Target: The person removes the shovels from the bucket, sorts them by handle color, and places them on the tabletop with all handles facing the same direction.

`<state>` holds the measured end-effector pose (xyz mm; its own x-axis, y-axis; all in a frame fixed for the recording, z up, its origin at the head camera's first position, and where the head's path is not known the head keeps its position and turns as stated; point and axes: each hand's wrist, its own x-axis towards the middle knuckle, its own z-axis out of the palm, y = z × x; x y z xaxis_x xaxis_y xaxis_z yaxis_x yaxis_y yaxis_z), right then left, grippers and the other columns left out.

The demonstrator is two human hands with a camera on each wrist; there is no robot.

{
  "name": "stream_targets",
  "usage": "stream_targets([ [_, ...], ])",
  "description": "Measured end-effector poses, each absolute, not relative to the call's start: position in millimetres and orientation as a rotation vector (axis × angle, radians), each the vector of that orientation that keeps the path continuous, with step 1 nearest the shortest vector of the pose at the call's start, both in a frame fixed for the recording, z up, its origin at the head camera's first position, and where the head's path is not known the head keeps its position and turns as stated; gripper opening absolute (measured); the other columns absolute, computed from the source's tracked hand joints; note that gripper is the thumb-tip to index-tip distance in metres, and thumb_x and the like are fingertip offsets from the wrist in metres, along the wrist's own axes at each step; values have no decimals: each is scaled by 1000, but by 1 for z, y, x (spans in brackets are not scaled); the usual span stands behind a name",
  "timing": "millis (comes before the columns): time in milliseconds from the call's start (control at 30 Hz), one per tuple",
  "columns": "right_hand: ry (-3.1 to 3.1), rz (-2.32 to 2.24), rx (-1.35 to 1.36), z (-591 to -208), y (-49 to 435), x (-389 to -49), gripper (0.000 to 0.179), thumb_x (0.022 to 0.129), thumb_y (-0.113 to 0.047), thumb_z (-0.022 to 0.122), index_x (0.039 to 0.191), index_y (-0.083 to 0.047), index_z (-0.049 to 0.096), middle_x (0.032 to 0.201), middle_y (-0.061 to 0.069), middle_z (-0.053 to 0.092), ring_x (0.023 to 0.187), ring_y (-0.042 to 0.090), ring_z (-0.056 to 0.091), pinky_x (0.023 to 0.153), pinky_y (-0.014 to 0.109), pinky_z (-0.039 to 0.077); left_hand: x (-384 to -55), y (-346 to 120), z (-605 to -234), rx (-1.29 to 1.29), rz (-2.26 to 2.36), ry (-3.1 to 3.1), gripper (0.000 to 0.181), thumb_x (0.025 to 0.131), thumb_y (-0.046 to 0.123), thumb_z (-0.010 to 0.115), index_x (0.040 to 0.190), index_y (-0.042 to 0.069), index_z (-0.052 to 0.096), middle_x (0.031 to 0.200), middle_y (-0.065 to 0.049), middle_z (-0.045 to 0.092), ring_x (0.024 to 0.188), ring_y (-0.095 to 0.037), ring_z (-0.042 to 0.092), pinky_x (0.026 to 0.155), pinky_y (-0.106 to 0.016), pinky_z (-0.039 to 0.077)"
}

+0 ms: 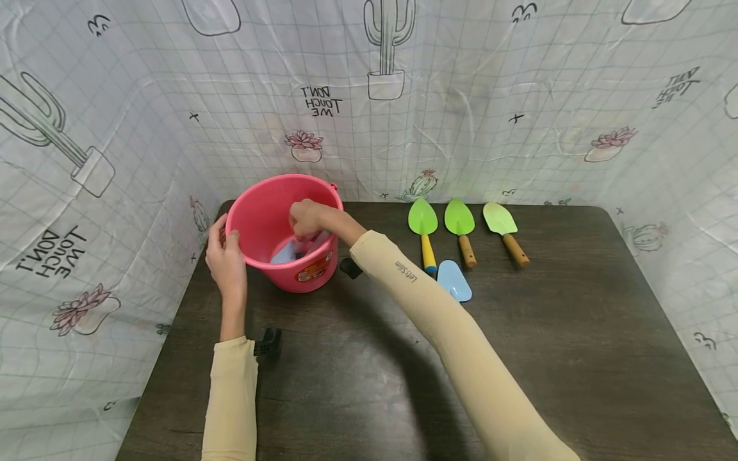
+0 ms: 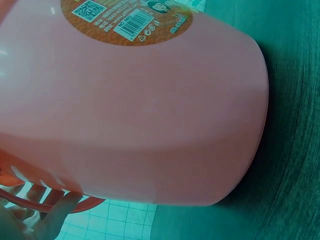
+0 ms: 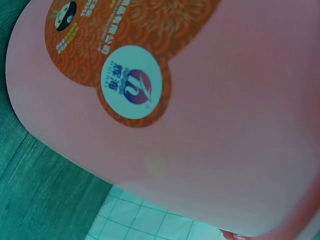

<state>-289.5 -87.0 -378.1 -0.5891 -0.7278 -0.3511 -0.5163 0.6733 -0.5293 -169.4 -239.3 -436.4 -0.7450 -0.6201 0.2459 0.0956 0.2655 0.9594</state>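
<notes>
A pink bucket [image 1: 259, 214] stands at the back left of the dark table. My left hand [image 1: 226, 262] grips its left rim, fingers and thumb wrapped over the edge, as the left wrist view also shows. Reaching over the right side of the rim, my right hand [image 1: 308, 218] is down inside the bucket with its fingertips hidden. Below it lie a light blue piece [image 1: 284, 253] and some pinkish things. I cannot tell whether the right fingers hold any of them. In the right wrist view, only the bucket wall [image 3: 210, 150] with its orange label [image 3: 80, 55] fills the foreground.
Right of the bucket, along the back of the table [image 1: 553, 333], lie a green trowel [image 1: 423, 218] with a yellow handle, another green trowel [image 1: 459, 219] and a paler one [image 1: 500, 219], both wooden-handled. A light blue scoop blade [image 1: 453, 280] lies before them. Printed curtains [image 1: 461, 115] surround the table.
</notes>
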Motion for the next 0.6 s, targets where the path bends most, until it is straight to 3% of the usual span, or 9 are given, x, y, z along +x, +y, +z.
stream_targets([
  [133,2298,-603,-961,-378,-86,-290,10,86,-8,63,89,-1,69,80,5,65,64,14,57,62,23,49,-169,-239,-436,479,-1527,-1944,37,97,20,47,134,19,56,123,-1,60,106,-14,55,87,-35,48],
  [200,2285,-618,-960,-378,-86,-290,9,85,-9,64,84,-3,70,75,5,64,63,15,57,62,24,49,-169,-239,-436,482,-1521,-1949,38,97,20,47,134,18,56,123,-1,60,106,-14,55,86,-31,48],
  [367,2227,-651,-975,-379,-86,-291,16,85,-9,63,72,-1,68,57,2,51,55,16,55,57,25,48,-169,-240,-437,475,-1515,-1949,37,97,19,47,134,19,56,123,-1,60,106,-14,55,85,-30,47],
  [600,2132,-703,-1022,-381,-83,-293,19,84,-9,64,66,-3,67,52,-2,45,47,11,44,51,22,41,-168,-239,-439,472,-1526,-1943,37,98,20,47,134,21,56,123,0,60,107,-13,55,87,-32,47],
])
